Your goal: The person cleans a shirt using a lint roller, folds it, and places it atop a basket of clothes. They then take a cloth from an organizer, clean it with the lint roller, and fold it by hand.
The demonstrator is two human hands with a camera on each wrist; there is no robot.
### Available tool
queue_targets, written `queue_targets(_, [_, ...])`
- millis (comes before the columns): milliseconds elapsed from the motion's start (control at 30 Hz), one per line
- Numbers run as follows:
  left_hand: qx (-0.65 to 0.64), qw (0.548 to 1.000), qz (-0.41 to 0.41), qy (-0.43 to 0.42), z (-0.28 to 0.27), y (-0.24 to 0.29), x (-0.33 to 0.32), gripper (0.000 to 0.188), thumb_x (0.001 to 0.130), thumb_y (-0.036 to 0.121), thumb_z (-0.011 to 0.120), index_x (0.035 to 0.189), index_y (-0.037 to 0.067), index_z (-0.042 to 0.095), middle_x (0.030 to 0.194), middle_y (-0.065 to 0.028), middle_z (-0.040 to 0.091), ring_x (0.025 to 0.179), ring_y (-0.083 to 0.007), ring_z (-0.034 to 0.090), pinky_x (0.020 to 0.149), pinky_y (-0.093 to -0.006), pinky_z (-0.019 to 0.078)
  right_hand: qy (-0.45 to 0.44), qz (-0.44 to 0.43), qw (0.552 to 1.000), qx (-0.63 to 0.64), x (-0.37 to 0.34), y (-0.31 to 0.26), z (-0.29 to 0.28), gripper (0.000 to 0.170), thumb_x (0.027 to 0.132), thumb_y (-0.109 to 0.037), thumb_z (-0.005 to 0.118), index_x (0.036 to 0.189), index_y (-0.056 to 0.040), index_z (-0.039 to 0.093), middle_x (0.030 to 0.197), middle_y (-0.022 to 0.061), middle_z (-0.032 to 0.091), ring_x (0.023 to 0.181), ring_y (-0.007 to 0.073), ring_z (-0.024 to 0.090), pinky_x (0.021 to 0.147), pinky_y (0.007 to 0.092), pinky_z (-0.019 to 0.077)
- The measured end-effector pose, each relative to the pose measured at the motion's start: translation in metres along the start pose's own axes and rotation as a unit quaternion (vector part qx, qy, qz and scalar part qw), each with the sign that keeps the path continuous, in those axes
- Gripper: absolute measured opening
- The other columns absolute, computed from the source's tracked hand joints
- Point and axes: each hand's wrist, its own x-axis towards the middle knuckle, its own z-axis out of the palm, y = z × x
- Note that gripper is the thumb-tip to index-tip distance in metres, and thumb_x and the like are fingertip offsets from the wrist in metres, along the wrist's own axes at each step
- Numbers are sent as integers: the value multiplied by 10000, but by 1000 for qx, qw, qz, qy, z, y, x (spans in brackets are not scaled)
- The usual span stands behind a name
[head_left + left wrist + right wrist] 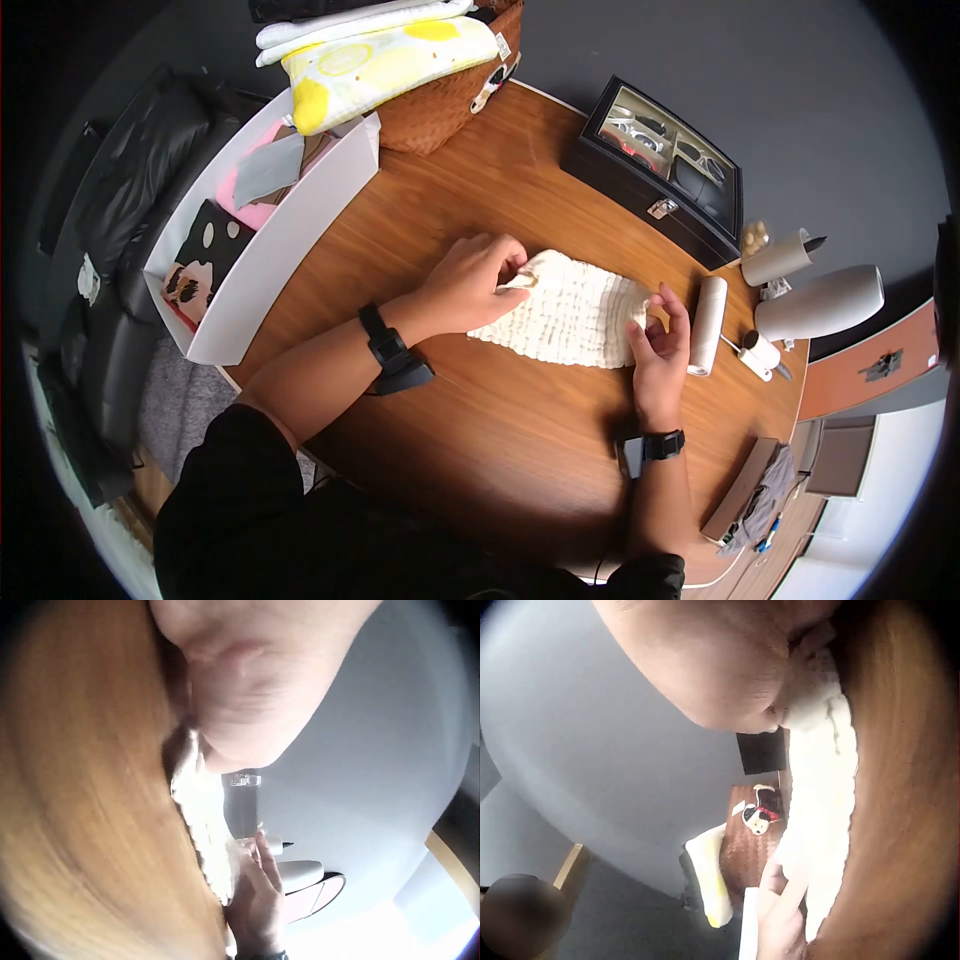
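Observation:
A cream, crinkled gauze cloth (572,312) lies as a folded rectangle on the wooden table (480,420). My left hand (468,283) pinches its left end near the far corner, fingers curled over the edge. At the opposite end, my right hand (660,355) pinches the right edge between thumb and fingers. From the left wrist, the cloth (206,817) shows low over the tabletop, stretching toward the other hand. The right wrist view has the cloth (823,795) running away from the right hand (712,660), whose fingertips are partly hidden.
A white bin (290,230) holding fabric items stands left. Behind it, a woven basket (430,110) carries a yellow-and-white folded cloth (390,65). A black glasses case (650,180) sits at the back right, with a white roll (708,325) and a grey vase (820,305) nearer the right edge.

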Motion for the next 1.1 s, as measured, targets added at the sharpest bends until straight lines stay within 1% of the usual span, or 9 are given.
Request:
queue_targets(100, [-230, 973, 20, -8, 16, 6, -4, 529, 975, 29, 673, 1437, 8, 417, 1230, -148, 596, 1091, -194, 638, 929, -336, 527, -14, -23, 997, 78, -5, -7, 19, 605, 918, 193, 600, 1466, -24, 463, 1386, 67, 530, 1057, 132, 617, 955, 262, 509])
queue_targets(200, [-314, 948, 37, -35, 28, 17, -10, 592, 1022, -30, 573, 1534, 19, 280, 1274, -131, 581, 1183, -162, 594, 985, -333, 511, -82, -30, 991, 103, -19, -16, 39, 616, 915, 219, 569, 1467, -24, 446, 1464, 125, 531, 1370, 245, 560, 1049, 290, 492])
queue_targets(367, [-417, 906, 3, -75, 43, 19, -15, 507, 1089, 68, 492, 1553, 35, 289, 1404, -124, 543, 1285, -169, 547, 1065, -349, 477, -243, -62, 961, 115, -41, -5, 62, 641, 909, 198, 612, 1480, -40, 443, 1571, 124, 421, 1508, 258, 397, 1177, 369, 400])
queue_targets(433, [-541, 834, -81, -73, 43, 17, -14, 440, 1118, 155, 458, 1529, 39, 351, 1433, -105, 535, 1302, -161, 541, 1072, -339, 472, -262, -64, 956, 113, -43, -6, 62, 640, 907, 193, 625, 1478, -38, 453, 1599, 121, 385, 1526, 231, 354, 1202, 378, 375])
queue_targets(500, [-575, 810, -85, -75, 44, 14, -11, 415, 1126, 212, 454, 1502, 44, 401, 1420, -94, 543, 1292, -148, 544, 1060, -320, 477, -268, -36, 946, 176, -45, -9, 63, 633, 904, 190, 631, 1473, -30, 462, 1587, 118, 406, 1486, 221, 412, 1211, 396, 370])
queue_targets(633, [-447, 882, -124, -83, 36, 27, -9, 453, 1092, 156, 543, 1487, 8, 378, 1345, -124, 602, 1209, -173, 602, 1016, -333, 514, -326, 22, 926, 188, -43, -6, 56, 532, 939, 170, 600, 1431, -5, 499, 1350, 121, 632, 1350, 229, 567, 1175, 399, 419])
queue_targets(767, [-388, 922, -14, -4, 43, 10, -8, 510, 1041, 55, 594, 1480, -24, 347, 1342, -146, 611, 1220, -185, 601, 1035, -347, 505, -291, 96, 924, 228, -42, -2, 37, 360, 978, 111, 571, 1324, 11, 583, 1173, 116, 697, 1086, 231, 702, 1006, 368, 549])
queue_targets(967, [-283, 946, 96, 127, -40, 59, -24, 663, 1018, -14, 567, 1590, 9, 233, 1386, -143, 539, 1298, -163, 532, 1067, -329, 468, -178, 100, 968, 146, -28, 13, 19, 215, 1027, 6, 566, 1231, 8, 636, 958, 51, 685, 875, 144, 666, 787, 252, 491])
queue_targets(1100, [-207, 936, 122, 256, -114, 81, -50, 675, 1007, -32, 577, 1598, 45, 259, 1270, -94, 555, 1087, -158, 644, 916, -298, 559, -181, 117, 963, 163, -24, 12, 20, 200, 1034, -5, 566, 1221, 4, 637, 933, 43, 675, 866, 142, 660, 773, 254, 490])
